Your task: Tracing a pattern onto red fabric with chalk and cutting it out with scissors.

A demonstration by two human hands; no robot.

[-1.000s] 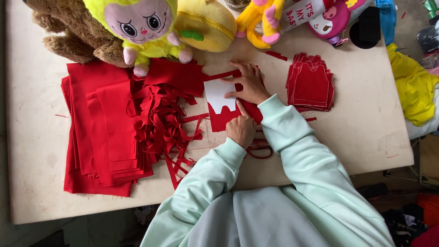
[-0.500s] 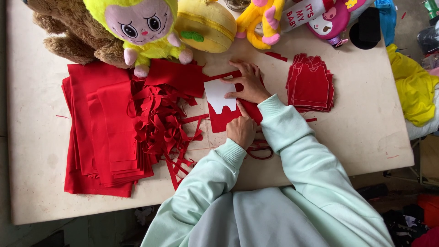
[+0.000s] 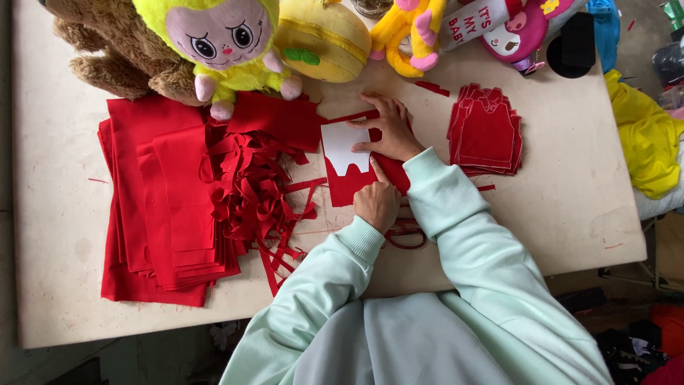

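Red cloth [image 3: 349,187] lies under a white template [image 3: 340,146], pinned flat by the right hand [image 3: 388,130]. Left hand [image 3: 376,203], at 6 o'clock, clenched, presses the cloth; loosened pressure could shift the template.

White lettered banner [image 3: 476,20] among far-edge plush toys [image 3: 420,32].

A paper template [image 3: 340,145] lies on a fabric piece [image 3: 353,182] near the middle of the table [image 3: 570,214], with both hands on them. Left of it sits a tangle of fabric strips [image 3: 253,196], then a stack of fabric sheets [image 3: 153,207]. A pile of cut pieces [image 3: 486,132] lies right. Plush toys [image 3: 214,43] line the far edge.
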